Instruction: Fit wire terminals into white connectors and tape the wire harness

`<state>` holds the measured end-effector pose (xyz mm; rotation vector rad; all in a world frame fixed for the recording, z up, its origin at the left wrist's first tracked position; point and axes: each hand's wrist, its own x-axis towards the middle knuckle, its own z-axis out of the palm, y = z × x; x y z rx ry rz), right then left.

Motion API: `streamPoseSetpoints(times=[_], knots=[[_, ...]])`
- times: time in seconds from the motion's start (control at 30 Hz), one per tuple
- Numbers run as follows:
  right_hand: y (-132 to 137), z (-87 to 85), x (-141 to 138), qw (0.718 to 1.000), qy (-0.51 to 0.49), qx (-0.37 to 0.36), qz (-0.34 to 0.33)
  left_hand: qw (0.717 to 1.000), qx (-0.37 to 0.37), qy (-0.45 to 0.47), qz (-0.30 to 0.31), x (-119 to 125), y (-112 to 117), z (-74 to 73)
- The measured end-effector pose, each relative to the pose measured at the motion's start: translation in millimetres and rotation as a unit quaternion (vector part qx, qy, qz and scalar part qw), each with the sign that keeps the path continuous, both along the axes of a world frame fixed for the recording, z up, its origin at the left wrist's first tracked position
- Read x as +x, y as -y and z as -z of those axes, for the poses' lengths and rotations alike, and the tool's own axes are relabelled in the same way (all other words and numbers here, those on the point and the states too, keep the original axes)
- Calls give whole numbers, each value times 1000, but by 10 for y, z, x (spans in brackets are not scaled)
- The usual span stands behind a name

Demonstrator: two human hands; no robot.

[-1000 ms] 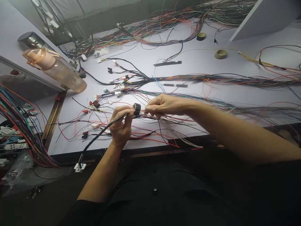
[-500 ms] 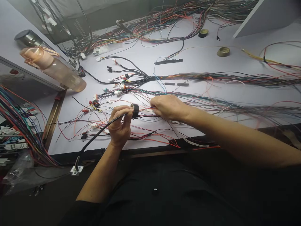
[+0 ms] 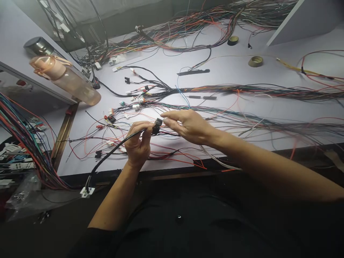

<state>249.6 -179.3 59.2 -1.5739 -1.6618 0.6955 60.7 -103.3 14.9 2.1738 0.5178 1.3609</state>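
Note:
Between its thumb and fingers my left hand (image 3: 138, 141) pinches a black-wrapped cable (image 3: 113, 152). This cable hangs down to a white connector (image 3: 87, 192) at the table's front edge. A roll of black tape (image 3: 158, 123) sits at the fingertips of the left hand, where the wrapping ends. Just right of the roll is my right hand (image 3: 185, 125), thumb and fingers apart, with nothing visible in its grasp. Its fingertips are close to the tape; whether they touch it I cannot tell. Loose coloured wires (image 3: 231, 114) run beneath and beyond this hand.
A second wire harness (image 3: 209, 89) lies across the table behind the hands. Further back are a black knife (image 3: 193, 72) and two tape rolls, one nearer (image 3: 255, 61) and one farther (image 3: 233, 40). A peach bottle (image 3: 66, 80) lies leaning at the left, beside hanging wires (image 3: 24, 139).
My right hand has let go of the wires and its fingers have spread toward the tape roll. The roll has turned and shifted slightly right. My left hand stays pinched on the cable.

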Motion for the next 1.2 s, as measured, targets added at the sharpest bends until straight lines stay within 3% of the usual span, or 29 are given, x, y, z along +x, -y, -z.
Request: streamPoseSetpoints(times=[0.07, 0.13, 0.2, 0.27, 0.37, 0.43, 0.53, 0.6, 0.7, 0.87, 1.07, 1.2], knots=[[-81, 34, -90, 996, -72, -41, 32, 1000, 17, -5, 7, 4, 4, -22], [-178, 84, -143, 982, -177, -67, 2, 999, 37, -13, 20, 0, 10, -44], [-262, 129, -175, 956, -282, -78, -33, 998, 58, -27, 29, -13, 14, -63], [-314, 160, -205, 928, -364, -74, -21, 995, 81, -46, 29, -31, 12, -80], [-318, 183, -249, 918, -393, -59, 15, 991, 104, -76, 29, -48, -14, -114], [-266, 189, -265, 948, -314, -49, 33, 990, 100, -86, 40, -46, -51, -149], [-118, 201, -267, 990, -91, 32, 107, 992, 76, -89, 53, -24, -126, -207], [0, 224, -267, 984, 51, 106, 137, 992, 60, -89, 60, -6, -173, -234], [130, 285, -277, 961, 185, 173, 109, 992, 13, -94, 85, 14, -217, -241], [156, 342, -290, 947, 261, 172, 76, 982, -66, -105, 141, 55, -274, -241], [118, 373, -286, 934, 296, 191, 57, 968, 61, -194, 148, 140, -371, -427], [104, 386, -305, 931, 291, 209, 67, 959, 32, -257, 115, 163, -390, -552]])
